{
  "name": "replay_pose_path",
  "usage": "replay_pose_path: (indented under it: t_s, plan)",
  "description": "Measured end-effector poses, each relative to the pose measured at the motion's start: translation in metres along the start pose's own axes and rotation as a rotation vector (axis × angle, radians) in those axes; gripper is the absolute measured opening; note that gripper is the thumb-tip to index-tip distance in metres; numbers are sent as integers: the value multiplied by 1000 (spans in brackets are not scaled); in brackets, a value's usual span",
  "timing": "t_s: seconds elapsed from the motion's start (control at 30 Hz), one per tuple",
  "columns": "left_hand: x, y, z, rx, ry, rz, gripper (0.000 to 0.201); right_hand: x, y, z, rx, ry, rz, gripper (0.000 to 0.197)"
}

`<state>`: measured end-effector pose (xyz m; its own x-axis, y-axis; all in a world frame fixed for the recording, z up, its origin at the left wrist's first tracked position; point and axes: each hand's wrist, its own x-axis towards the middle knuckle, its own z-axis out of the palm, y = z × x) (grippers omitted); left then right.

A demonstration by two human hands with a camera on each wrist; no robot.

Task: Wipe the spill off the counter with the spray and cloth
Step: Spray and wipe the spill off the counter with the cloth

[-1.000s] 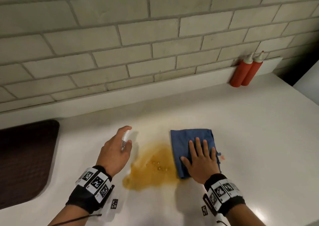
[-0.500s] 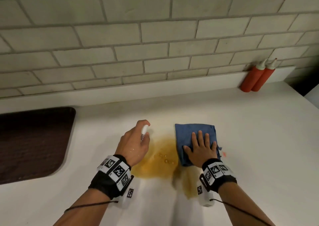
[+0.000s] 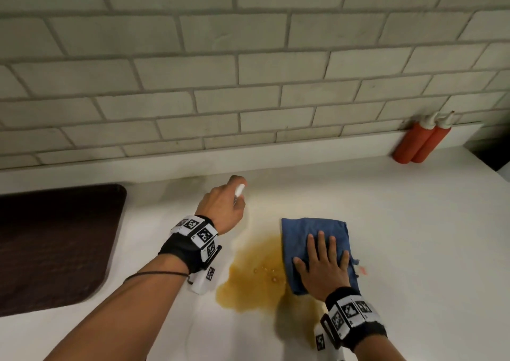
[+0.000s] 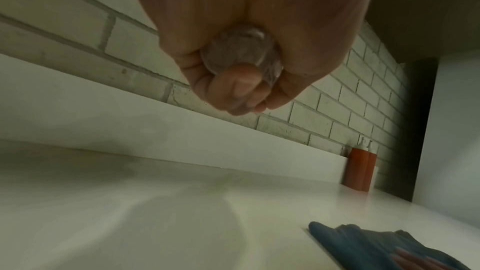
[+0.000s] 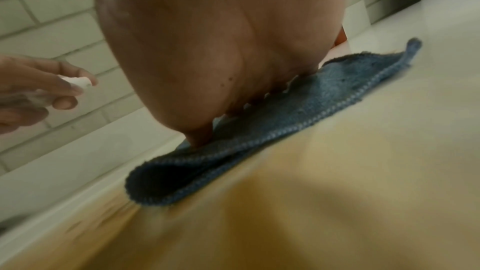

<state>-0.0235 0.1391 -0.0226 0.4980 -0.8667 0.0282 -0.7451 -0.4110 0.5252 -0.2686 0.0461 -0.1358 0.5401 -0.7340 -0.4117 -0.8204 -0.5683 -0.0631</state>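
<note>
An amber spill spreads over the white counter, with a smear trailing toward the front under my right wrist. A folded blue cloth lies at the spill's right edge, and my right hand presses flat on it with straight fingers. My left hand grips a small clear spray bottle with a white nozzle, held above the counter behind and left of the spill. From the left wrist, the bottle's clear base shows inside curled fingers. From the right wrist, the cloth and the left hand's bottle are visible.
Two red squeeze bottles stand at the back right against the tiled wall. A dark brown mat lies on the counter's left side. The counter's right end drops off by a dark gap.
The left hand with the spray bottle has moved back, away from the spill. The right hand keeps pressing the cloth, and an amber smear now trails toward the front.
</note>
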Motion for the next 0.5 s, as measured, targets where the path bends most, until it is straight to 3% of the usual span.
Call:
replay_pose_path:
  t_s: [0.27, 0.5]
  plan:
    - [55, -16, 0, 94, -21, -33, 27, 79, -22, -39, 53, -41, 10, 74]
    - [55, -38, -4, 147, -30, -80, 25, 123, -54, -63, 45, -63, -6, 73]
